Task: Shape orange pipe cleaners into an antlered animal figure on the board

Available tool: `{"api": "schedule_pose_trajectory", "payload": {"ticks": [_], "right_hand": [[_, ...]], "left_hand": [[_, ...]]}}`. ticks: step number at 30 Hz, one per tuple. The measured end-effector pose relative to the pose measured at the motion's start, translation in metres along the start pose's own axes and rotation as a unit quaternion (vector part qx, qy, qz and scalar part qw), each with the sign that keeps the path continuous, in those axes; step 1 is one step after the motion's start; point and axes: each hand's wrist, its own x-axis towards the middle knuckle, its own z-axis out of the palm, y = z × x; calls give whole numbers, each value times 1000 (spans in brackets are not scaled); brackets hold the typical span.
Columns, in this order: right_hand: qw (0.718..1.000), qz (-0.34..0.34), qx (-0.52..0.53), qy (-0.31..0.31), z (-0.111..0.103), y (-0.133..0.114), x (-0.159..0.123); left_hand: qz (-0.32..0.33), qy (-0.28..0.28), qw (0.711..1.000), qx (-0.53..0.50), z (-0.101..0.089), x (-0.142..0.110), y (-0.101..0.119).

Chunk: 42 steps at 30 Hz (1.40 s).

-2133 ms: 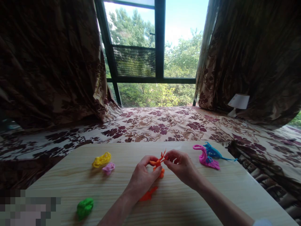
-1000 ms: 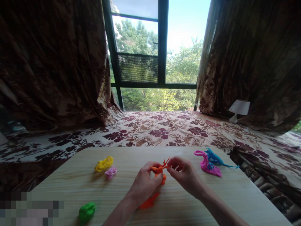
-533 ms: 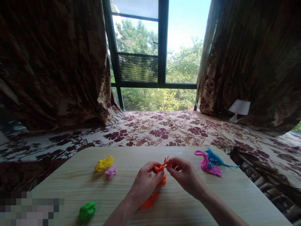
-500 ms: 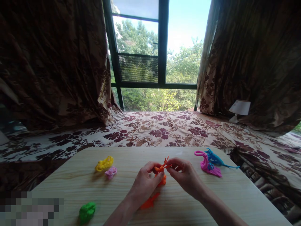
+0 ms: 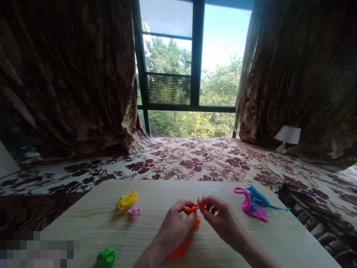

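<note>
Over the surface (image 5: 156,193), your grips unchanged: left hand (image 5: 173,224), fingers clamped on orange figure (image 5: 197,223); right hand (image 5: 224,217), fingers pinching its thin strand (image 5: 198,204).

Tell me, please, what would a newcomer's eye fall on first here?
Probably the bright window beyond the table, between dark patterned curtains. Then the orange figure, held by the left hand and right hand at the table's middle. The pink piece and blue piece stand out at right.

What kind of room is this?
Probably a room at home, perhaps a bedroom or window nook: patterned curtains frame a window, a small lamp stands nearby, and colourful modelling clay lies on a pale wooden table.
</note>
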Motion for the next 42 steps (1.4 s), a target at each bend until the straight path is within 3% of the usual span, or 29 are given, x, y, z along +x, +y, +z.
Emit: {"api": "schedule_pose_trajectory", "payload": {"ticks": [14, 23, 42], "right_hand": [[1000, -16, 6, 2, 0, -4, 0], [1000, 9, -1, 5, -1, -5, 0], [999, -20, -45, -12, -12, -3, 5]], "left_hand": [[30, 0, 999, 12, -3, -1, 9], [49, -7, 999, 20, -3, -2, 9], [15, 22, 999, 21, 1, -1, 8]]}}
